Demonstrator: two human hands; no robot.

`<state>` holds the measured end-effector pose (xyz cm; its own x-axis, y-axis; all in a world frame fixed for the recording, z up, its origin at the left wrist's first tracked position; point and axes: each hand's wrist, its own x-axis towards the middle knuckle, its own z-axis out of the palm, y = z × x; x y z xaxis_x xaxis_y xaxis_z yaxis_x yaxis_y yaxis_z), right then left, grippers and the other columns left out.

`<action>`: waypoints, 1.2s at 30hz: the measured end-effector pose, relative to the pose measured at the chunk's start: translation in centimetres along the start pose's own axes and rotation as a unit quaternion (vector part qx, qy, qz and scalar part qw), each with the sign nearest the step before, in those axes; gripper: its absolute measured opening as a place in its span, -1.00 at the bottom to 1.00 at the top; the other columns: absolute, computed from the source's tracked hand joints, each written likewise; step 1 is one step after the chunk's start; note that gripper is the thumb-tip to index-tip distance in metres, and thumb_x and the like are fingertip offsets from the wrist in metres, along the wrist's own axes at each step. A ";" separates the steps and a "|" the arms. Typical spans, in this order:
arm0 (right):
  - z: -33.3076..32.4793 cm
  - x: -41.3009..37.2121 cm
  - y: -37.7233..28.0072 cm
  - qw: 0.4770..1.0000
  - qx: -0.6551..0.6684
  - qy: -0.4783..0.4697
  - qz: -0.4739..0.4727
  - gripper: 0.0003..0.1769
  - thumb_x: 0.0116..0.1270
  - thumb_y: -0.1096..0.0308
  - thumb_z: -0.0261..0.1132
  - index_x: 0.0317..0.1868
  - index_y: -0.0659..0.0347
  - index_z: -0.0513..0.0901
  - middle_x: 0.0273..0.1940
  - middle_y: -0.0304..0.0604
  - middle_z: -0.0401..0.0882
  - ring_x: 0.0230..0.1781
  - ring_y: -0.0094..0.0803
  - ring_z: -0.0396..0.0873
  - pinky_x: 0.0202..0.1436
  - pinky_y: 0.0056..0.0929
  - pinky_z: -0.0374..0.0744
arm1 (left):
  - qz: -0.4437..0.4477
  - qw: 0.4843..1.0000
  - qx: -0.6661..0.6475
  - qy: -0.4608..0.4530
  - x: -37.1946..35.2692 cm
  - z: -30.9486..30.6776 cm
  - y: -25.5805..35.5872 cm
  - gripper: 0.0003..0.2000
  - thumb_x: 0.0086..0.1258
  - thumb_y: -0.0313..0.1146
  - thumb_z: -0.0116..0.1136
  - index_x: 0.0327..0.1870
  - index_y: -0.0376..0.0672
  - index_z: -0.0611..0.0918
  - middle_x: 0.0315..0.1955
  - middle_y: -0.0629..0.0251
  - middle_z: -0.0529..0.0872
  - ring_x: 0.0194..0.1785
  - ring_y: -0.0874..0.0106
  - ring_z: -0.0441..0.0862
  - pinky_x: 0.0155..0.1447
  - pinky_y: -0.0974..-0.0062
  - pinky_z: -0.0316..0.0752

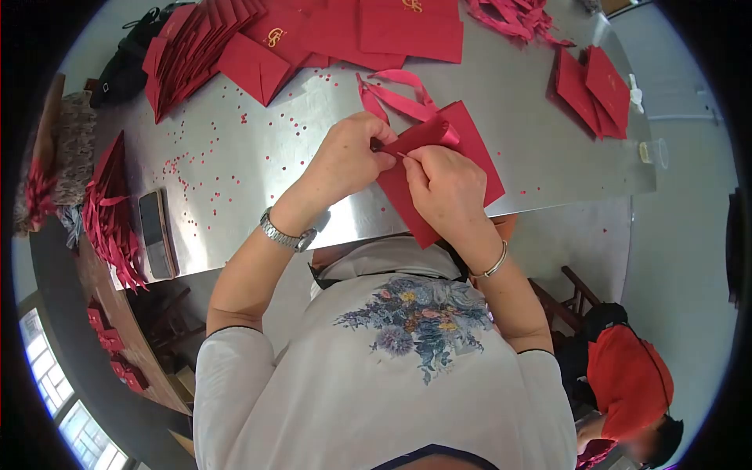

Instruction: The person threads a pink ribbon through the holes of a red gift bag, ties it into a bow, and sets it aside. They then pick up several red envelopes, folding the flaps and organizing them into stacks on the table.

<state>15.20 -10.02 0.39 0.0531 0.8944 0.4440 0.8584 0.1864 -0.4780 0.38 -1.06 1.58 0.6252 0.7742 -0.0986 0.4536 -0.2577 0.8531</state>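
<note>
A flat red paper bag (474, 149) lies tilted at the table's front edge, under both of my hands. Its upper edge is curled over, and a red satin ribbon (403, 92) loops out beyond it onto the table. My left hand (348, 153), with a watch on the wrist, pinches the bag's left edge between thumb and fingers. Close beside it, my right hand (450, 188) is closed in a pinch over the bag. A thin pale tip pokes out from its fingers; whether this is ribbon end or a small tool I cannot make out.
Red paper bags with gold lettering (411, 31) and red envelopes (200, 47) are piled at the back. More bags (595, 90) stand right, near a plastic cup (654, 153). A phone (157, 233) and ribboned bags (110, 211) lie left. A person in red (630, 372) is lower right.
</note>
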 end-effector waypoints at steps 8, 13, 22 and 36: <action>0.3 0.9 -0.8 0.996 -0.038 -0.070 0.039 -0.81 0.18 0.34 0.26 -0.53 0.20 0.48 -0.56 -0.10 0.55 -0.55 -0.19 0.59 -0.51 -0.24 0.54 | 0.138 0.968 0.176 0.114 -1.0 1.2 0.0 -0.85 0.06 -0.62 0.10 -0.32 -0.30 0.61 -0.32 0.01 0.59 -0.21 0.08 0.54 -0.10 0.23 0.46; 0.5 1.0 -1.6 0.995 -0.064 -0.071 0.019 -0.87 0.17 0.36 0.28 -0.46 0.20 0.54 -0.53 -0.10 0.57 -0.55 -0.16 0.58 -0.50 -0.21 0.51 | 0.107 0.968 0.185 0.127 -1.3 1.4 0.5 -0.89 0.02 -0.62 0.10 -0.40 -0.29 0.55 -0.37 0.02 0.58 -0.22 0.03 0.51 -0.14 0.14 0.42; 0.2 1.5 -2.7 0.989 -0.095 -0.107 0.040 -0.84 0.17 0.34 0.28 -0.48 0.21 0.51 -0.55 -0.07 0.56 -0.56 -0.12 0.58 -0.51 -0.19 0.51 | 0.101 0.963 0.218 0.125 -1.6 0.9 2.0 -0.89 0.02 -0.56 0.11 -0.40 -0.30 0.59 -0.48 -0.01 0.62 -0.28 0.02 0.56 -0.19 0.14 0.46; -1.2 1.4 -0.2 0.988 0.059 -0.136 0.028 -0.65 0.12 0.30 0.38 -0.17 0.22 0.45 -0.46 -0.03 0.61 -0.41 -0.06 0.63 -0.35 -0.13 0.55 | 0.019 0.996 -0.091 0.008 -1.1 0.0 0.0 -0.84 0.22 -0.54 0.07 -0.21 -0.28 0.65 -0.40 0.07 0.69 -0.28 0.25 0.66 -0.14 0.39 0.52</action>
<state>15.71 -9.29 2.03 -0.0539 0.9782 0.2006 0.7914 0.1644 -0.5888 -0.35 -1.92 1.71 0.6296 0.7748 -0.0577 0.3065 -0.1795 0.9348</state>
